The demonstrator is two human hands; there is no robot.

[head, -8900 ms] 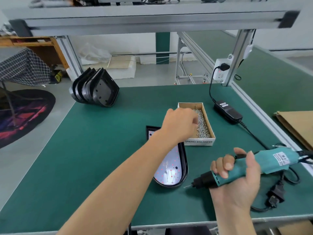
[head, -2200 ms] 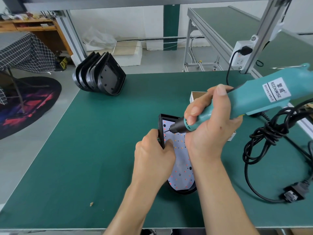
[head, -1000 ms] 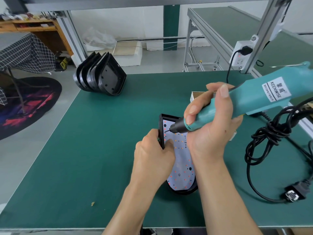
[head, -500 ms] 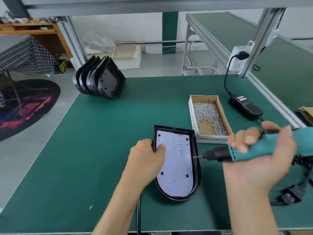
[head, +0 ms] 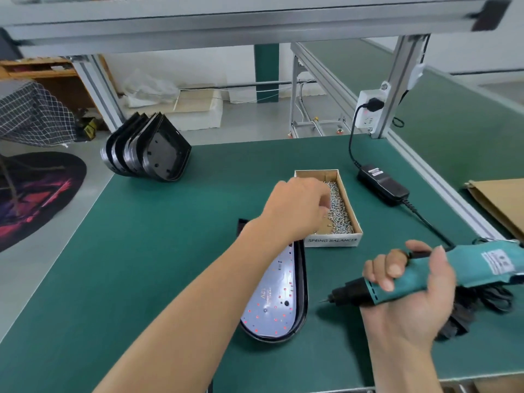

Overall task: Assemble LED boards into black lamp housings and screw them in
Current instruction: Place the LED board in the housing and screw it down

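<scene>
- The left hand (head: 297, 207), fingers curled, grasp unclear, reaches into the cardboard box of silver screws (head: 340, 211) at twelve o'clock.
- The right hand (head: 411, 296) grips the teal electric screwdriver (head: 442, 275) at four o'clock.
- The black teardrop lamp housing (head: 302, 302), holding the white LED board (head: 276, 304), lies on the green table (head: 141, 265).

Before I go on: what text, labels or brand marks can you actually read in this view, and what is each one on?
"SPRING BALANCER": printed on the front wall of the cardboard screw box.
White label on the electric screwdriver: too blurred to read.
Label on the black power adapter: too small to read.
Marking on the LED board: illegible.
</scene>
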